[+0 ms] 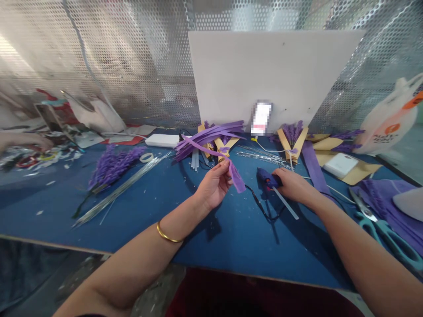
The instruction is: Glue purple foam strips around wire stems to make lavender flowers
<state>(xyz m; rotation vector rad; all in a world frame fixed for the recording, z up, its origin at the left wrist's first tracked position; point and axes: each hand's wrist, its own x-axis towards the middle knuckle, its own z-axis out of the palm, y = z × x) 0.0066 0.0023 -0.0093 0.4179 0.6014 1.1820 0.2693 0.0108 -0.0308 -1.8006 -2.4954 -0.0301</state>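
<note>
Pinched in the fingers of my left hand (216, 182) is a light purple strip (236, 177), its short end hanging down on the right and its long end running up to the left. My right hand (292, 186) grips a dark blue glue gun (267, 178), with a translucent glue stick (287, 204) poking out of its back end. From the gun a black cord trails over the blue table (198, 237). Beyond my left hand lies a pile of purple strips (211, 137), and thin metal wires (264, 156) lie behind the gun.
To the left are a purple flower bunch (114, 167), a wire bundle (128, 187) and a tape roll (146, 157). Teal-handled scissors (383, 229) lie at the right by purple cloth. A phone (262, 118) leans on a white board (274, 70). Another person's hand (29, 143) shows far left.
</note>
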